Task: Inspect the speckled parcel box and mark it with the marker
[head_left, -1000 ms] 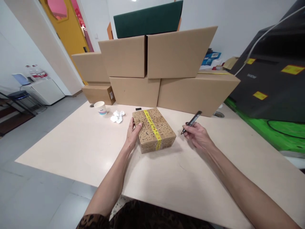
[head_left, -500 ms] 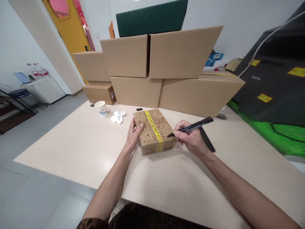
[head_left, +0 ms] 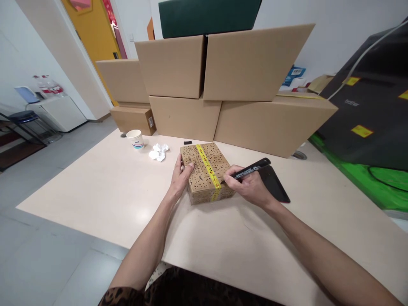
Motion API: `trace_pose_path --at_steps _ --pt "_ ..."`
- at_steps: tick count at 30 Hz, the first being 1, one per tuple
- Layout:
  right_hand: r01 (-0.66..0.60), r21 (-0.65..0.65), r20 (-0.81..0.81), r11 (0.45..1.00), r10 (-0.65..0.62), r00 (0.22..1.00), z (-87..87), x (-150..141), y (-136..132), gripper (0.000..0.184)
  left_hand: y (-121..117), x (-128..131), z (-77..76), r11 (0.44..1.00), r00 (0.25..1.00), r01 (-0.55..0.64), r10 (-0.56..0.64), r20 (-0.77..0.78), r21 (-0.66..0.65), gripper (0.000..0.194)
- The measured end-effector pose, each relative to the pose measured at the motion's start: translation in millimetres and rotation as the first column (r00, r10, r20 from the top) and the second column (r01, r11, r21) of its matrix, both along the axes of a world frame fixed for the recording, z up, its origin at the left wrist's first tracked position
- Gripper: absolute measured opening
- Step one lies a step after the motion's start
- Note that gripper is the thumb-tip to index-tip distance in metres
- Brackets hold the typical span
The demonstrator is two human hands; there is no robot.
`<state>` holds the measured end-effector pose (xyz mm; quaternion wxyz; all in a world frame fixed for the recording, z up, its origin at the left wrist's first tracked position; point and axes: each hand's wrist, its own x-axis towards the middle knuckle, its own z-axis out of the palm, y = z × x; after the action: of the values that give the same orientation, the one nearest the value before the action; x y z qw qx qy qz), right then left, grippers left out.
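Note:
A small cardboard box [head_left: 201, 180] covered in black marks lies on the table, with yellow printed tape [head_left: 208, 167] running over its top and down the near side. My left hand [head_left: 181, 178] grips its left edge, thumb on top and fingers along the side. In my right hand [head_left: 245, 182] is a black marker [head_left: 253, 168], pinched near its tip, which points at the box top close to the tape's near end. A black marker cap [head_left: 188, 143] lies behind the box. Partly covered by my right hand, a dark phone-like slab [head_left: 276, 185] rests on the table.
Large cardboard boxes [head_left: 174, 68] are stacked along the table's far side, with a dark green box [head_left: 208, 18] on top. A paper cup [head_left: 135, 139] and crumpled tissue [head_left: 158, 152] stand left of the box. A black covered bulk [head_left: 366, 97] is at the right.
My right hand has moved left over the box with the marker, nearer the tape. The marker's back end has swung left. My left hand keeps its grip; the view has shifted slightly.

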<state>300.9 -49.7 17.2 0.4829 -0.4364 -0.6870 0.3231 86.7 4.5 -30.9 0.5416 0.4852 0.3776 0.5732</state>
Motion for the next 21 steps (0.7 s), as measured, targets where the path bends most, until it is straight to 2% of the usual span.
trace_pose_path --at_steps 4,9,14,21 --pt "0.051 -0.013 -0.055 0.999 -0.051 0.997 1.8 -2.0 2.7 0.019 1.4 -0.3 -2.1 1.0 1.0 -0.014 0.014 0.006 -0.017 0.069" --pt "0.017 -0.054 -0.013 0.998 -0.017 1.0 2.1 -5.9 3.6 0.019 2.4 -0.9 -4.9 1.0 1.0 -0.023 0.024 0.008 -0.019 0.071" --pt "0.079 -0.025 -0.088 0.997 -0.081 0.993 -0.1 -1.1 5.3 0.021 2.3 -0.8 -4.5 0.999 0.999 -0.036 0.037 0.008 -0.04 0.073" --pt "0.036 0.003 0.021 0.999 -0.036 0.999 -0.4 1.3 6.3 0.014 2.2 -0.7 -1.2 1.0 1.0 -0.006 0.006 -0.02 0.009 0.063"
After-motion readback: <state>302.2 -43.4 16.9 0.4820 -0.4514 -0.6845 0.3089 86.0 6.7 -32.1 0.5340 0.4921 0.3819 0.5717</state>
